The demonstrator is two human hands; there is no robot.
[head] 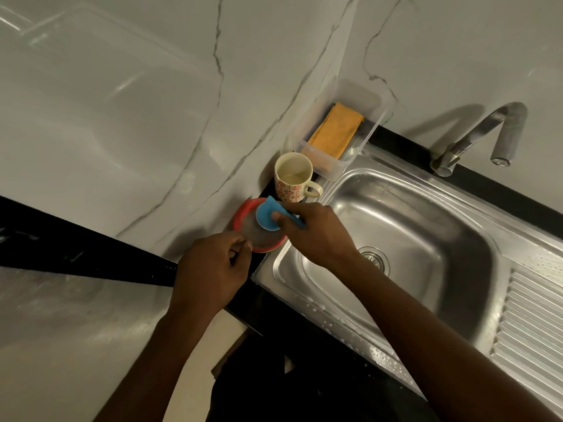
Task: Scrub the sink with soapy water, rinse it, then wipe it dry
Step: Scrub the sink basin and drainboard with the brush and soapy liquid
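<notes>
Pinching blue scrubber [264,217] over red tub [240,214].

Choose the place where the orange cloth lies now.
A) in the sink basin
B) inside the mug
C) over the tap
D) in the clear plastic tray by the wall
D: the orange cloth lies folded inside the clear plastic tray, which stands against the wall just behind the mug.
</notes>
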